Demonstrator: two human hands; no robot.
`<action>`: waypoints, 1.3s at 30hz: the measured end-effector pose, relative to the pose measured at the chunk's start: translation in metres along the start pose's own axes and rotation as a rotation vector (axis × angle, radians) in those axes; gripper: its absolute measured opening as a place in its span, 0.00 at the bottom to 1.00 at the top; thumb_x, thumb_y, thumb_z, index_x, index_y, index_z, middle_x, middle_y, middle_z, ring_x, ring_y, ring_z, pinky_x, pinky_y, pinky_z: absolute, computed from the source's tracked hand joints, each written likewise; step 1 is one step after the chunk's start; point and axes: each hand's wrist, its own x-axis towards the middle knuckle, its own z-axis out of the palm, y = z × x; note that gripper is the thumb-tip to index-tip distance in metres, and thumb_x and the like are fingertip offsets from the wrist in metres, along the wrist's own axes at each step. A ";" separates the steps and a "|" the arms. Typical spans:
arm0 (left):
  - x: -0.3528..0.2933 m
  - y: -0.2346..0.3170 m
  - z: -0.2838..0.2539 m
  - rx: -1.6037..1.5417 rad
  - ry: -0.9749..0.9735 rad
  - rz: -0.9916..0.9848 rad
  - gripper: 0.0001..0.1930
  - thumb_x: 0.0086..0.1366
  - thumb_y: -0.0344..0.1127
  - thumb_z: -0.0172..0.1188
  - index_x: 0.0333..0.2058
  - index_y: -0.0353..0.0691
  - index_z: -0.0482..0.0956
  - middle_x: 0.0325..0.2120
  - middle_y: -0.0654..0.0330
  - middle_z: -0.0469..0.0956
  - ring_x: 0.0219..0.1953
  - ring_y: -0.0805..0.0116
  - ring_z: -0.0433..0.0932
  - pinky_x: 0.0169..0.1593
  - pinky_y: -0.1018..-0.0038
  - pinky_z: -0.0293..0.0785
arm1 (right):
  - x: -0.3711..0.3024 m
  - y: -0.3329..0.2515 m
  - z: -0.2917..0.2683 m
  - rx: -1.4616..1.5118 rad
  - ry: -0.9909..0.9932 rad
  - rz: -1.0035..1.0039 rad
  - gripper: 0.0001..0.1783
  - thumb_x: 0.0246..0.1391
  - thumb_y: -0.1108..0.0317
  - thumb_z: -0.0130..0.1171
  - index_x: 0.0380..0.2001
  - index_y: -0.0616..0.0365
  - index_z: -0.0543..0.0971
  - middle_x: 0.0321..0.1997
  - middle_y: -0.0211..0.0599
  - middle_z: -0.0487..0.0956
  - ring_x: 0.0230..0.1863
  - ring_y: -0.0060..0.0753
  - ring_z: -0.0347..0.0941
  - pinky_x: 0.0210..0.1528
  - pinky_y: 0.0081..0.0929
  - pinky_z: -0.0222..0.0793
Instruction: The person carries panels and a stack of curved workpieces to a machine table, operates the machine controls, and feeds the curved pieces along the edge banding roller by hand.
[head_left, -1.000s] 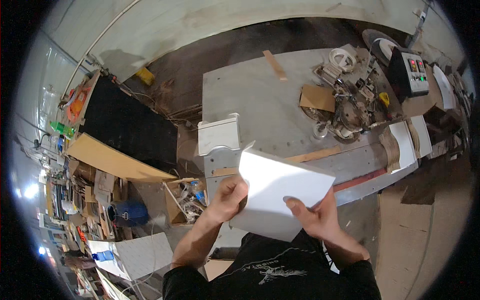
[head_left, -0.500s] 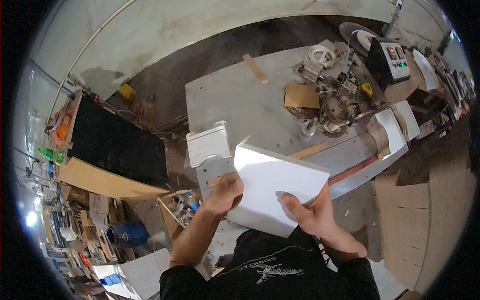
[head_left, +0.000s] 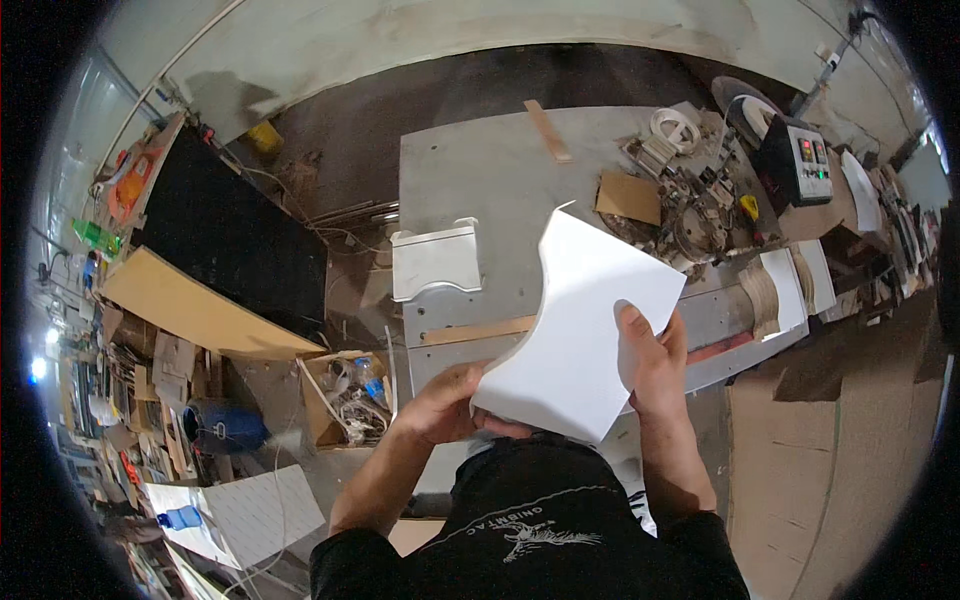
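A white board (head_left: pixel 590 330) with a concave curved edge on its left side is held up in front of my chest, tilted above the work table (head_left: pixel 470 160). My left hand (head_left: pixel 450 405) grips its lower left corner, thumb at the edge and fingers underneath. On the right side my right hand (head_left: pixel 655 350) is closed on the board, with the thumb flat on the white face and the other fingers at the edge. A thin strip end sticks up at the board's top corner. Similar white curved boards (head_left: pixel 438 262) lie at the table's left edge.
A machine with metal parts (head_left: pixel 700 215) stands at the table's right, near a control box (head_left: pixel 808 165) and a white tape roll (head_left: pixel 675 128). More white boards (head_left: pixel 780 290) are stacked at the right end. A scrap-filled carton (head_left: pixel 350 405) sits left. Large cardboard sheets (head_left: pixel 790 460) stand right.
The board has turned in my hands and moved up and to the right, so its curved edge now shows on the left. My left hand has shifted to its lower corner. The view has also shifted.
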 end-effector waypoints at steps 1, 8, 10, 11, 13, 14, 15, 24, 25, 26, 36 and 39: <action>0.000 -0.004 -0.007 -0.005 0.002 0.009 0.39 0.65 0.55 0.59 0.63 0.28 0.61 0.56 0.47 0.69 0.58 0.50 0.71 0.59 0.48 0.72 | 0.001 0.001 0.000 -0.005 -0.009 0.002 0.18 0.60 0.74 0.56 0.53 0.66 0.70 0.46 0.36 0.77 0.43 0.23 0.72 0.46 0.22 0.68; 0.001 -0.026 -0.017 -0.085 0.021 0.083 0.38 0.64 0.58 0.58 0.61 0.31 0.63 0.57 0.48 0.68 0.61 0.54 0.69 0.63 0.49 0.68 | 0.001 0.003 0.002 -0.013 0.132 -0.010 0.19 0.60 0.73 0.56 0.52 0.69 0.70 0.45 0.35 0.76 0.42 0.22 0.71 0.45 0.21 0.67; 0.005 -0.028 -0.018 -0.083 0.016 0.101 0.37 0.65 0.57 0.57 0.61 0.32 0.64 0.57 0.48 0.68 0.61 0.55 0.69 0.64 0.49 0.67 | 0.001 0.006 -0.002 -0.021 0.146 -0.021 0.19 0.60 0.72 0.56 0.52 0.69 0.70 0.45 0.35 0.76 0.42 0.22 0.71 0.44 0.21 0.67; 0.007 -0.027 -0.018 -0.061 0.068 0.068 0.37 0.65 0.58 0.57 0.61 0.33 0.64 0.58 0.49 0.68 0.61 0.54 0.69 0.63 0.49 0.68 | 0.001 0.007 -0.005 -0.066 0.159 -0.007 0.19 0.61 0.71 0.56 0.53 0.69 0.69 0.45 0.35 0.76 0.42 0.22 0.71 0.44 0.21 0.67; 0.010 -0.025 -0.015 -0.040 0.118 0.035 0.37 0.65 0.58 0.57 0.61 0.34 0.64 0.58 0.49 0.68 0.62 0.53 0.68 0.63 0.49 0.69 | 0.000 0.007 -0.006 -0.112 0.174 0.006 0.20 0.61 0.70 0.55 0.53 0.68 0.69 0.45 0.34 0.75 0.42 0.22 0.70 0.43 0.21 0.67; 0.011 -0.023 -0.013 0.032 0.100 0.053 0.38 0.64 0.61 0.56 0.62 0.35 0.64 0.59 0.49 0.68 0.61 0.53 0.69 0.62 0.48 0.69 | -0.001 0.006 -0.004 -0.093 0.203 0.019 0.20 0.62 0.69 0.55 0.54 0.68 0.68 0.45 0.35 0.76 0.42 0.22 0.70 0.43 0.22 0.67; 0.012 -0.022 -0.012 0.103 0.083 0.073 0.40 0.63 0.63 0.56 0.62 0.35 0.64 0.59 0.50 0.68 0.61 0.54 0.69 0.62 0.48 0.69 | -0.002 0.006 -0.003 -0.074 0.231 0.031 0.21 0.63 0.68 0.54 0.55 0.68 0.68 0.45 0.36 0.76 0.41 0.22 0.71 0.43 0.22 0.68; 0.022 -0.039 -0.019 0.332 0.555 0.147 0.27 0.69 0.44 0.59 0.59 0.34 0.67 0.53 0.52 0.74 0.53 0.61 0.75 0.54 0.60 0.75 | -0.003 0.093 0.005 0.153 0.241 0.205 0.25 0.63 0.66 0.54 0.61 0.58 0.63 0.57 0.41 0.70 0.56 0.37 0.70 0.55 0.38 0.71; 0.020 -0.023 -0.011 0.340 0.691 0.059 0.21 0.70 0.37 0.57 0.57 0.33 0.68 0.48 0.55 0.78 0.50 0.65 0.76 0.55 0.63 0.75 | -0.003 0.101 0.005 0.116 0.104 0.245 0.25 0.63 0.68 0.54 0.62 0.57 0.63 0.55 0.38 0.72 0.55 0.36 0.71 0.54 0.37 0.71; 0.014 -0.019 -0.021 0.331 0.697 0.066 0.21 0.70 0.37 0.57 0.57 0.33 0.68 0.48 0.55 0.78 0.50 0.65 0.76 0.55 0.63 0.75 | 0.000 0.105 0.003 0.110 0.095 0.250 0.25 0.63 0.68 0.54 0.62 0.57 0.63 0.55 0.38 0.72 0.55 0.36 0.71 0.54 0.37 0.71; 0.003 0.013 -0.222 0.870 0.812 0.448 0.26 0.61 0.32 0.64 0.56 0.28 0.69 0.43 0.45 0.80 0.43 0.62 0.81 0.46 0.68 0.76 | 0.080 0.207 0.015 -0.799 -0.408 0.401 0.30 0.55 0.65 0.63 0.60 0.59 0.70 0.46 0.47 0.81 0.46 0.37 0.78 0.49 0.33 0.72; 0.030 0.047 -0.242 1.095 1.006 0.407 0.22 0.58 0.34 0.63 0.52 0.32 0.77 0.40 0.48 0.82 0.38 0.57 0.83 0.44 0.67 0.76 | 0.117 0.250 0.028 -0.886 -0.364 0.193 0.28 0.54 0.66 0.63 0.58 0.61 0.73 0.42 0.40 0.81 0.41 0.28 0.76 0.45 0.28 0.71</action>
